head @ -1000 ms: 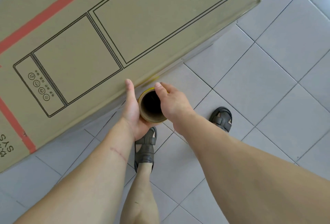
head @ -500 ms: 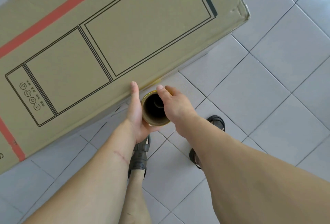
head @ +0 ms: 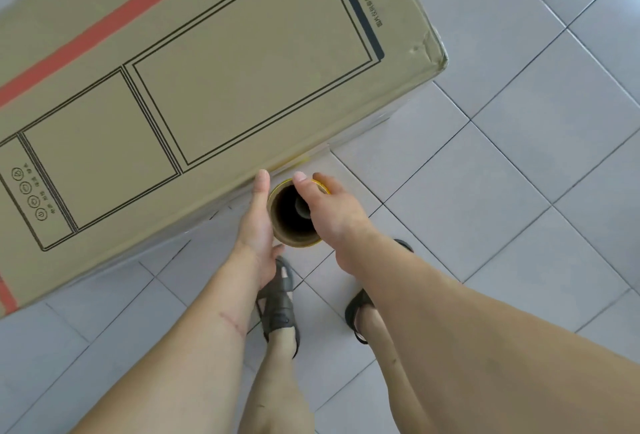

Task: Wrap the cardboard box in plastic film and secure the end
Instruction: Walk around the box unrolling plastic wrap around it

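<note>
A large cardboard box with black line drawings and a red stripe fills the upper left and stands on the tiled floor. Just below its near edge I hold a roll of plastic film upright, seen end-on as a brown cardboard tube with a dark hollow core. My left hand grips the roll's left side, fingers pointing at the box edge. My right hand grips its right side, thumb over the rim. A shiny film layer shows faintly on the box's near side face below the top edge.
Pale grey floor tiles spread to the right and below the box. My two feet in dark sandals stand directly under the roll, close to the box.
The box has shifted left in view and its right corner sits closer, as I step to the right alongside it. Both hands keep the same hold on the roll. My right foot has come closer.
</note>
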A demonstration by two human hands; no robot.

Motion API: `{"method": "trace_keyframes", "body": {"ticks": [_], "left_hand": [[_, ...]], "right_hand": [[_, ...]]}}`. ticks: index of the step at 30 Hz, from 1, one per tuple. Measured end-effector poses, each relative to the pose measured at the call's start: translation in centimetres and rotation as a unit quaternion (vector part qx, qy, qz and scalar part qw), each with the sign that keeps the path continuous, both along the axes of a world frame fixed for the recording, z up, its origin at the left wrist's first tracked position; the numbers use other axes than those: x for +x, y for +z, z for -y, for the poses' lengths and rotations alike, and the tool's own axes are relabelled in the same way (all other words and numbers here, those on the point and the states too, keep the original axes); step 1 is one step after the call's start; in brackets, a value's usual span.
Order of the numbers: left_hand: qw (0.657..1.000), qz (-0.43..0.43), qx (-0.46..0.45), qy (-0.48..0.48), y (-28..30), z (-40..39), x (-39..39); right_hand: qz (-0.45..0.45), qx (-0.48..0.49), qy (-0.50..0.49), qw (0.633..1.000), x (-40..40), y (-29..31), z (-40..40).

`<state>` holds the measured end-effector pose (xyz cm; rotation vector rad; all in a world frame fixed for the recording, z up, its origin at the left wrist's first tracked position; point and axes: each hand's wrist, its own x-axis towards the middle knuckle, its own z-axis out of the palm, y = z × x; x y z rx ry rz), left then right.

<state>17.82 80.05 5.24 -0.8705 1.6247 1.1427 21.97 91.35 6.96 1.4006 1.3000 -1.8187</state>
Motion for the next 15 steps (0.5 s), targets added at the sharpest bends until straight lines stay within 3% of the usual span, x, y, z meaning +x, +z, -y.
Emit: {"method": "trace_keyframes", "body": {"ticks": [3, 7, 15], "left_hand": [[1.000, -0.008, 0.002, 0.018, 0.3, -1.3, -0.6], [0.996, 0.063, 0.055, 0.004, 0.8, -2.2, -1.5], [0.995, 0.086, 0.035, 0.032, 0.3, -3.2, -0.6]], "right_hand": [[0.000, -0.010, -0.035, 0.999, 0.2, -0.1, -0.8], [-0.018, 0.012, -0.003, 1.000, 0.0, -0.4, -1.5], [0.029, -0.005, -0.053, 0.998, 0.4, -0.1, -2.1]]}}
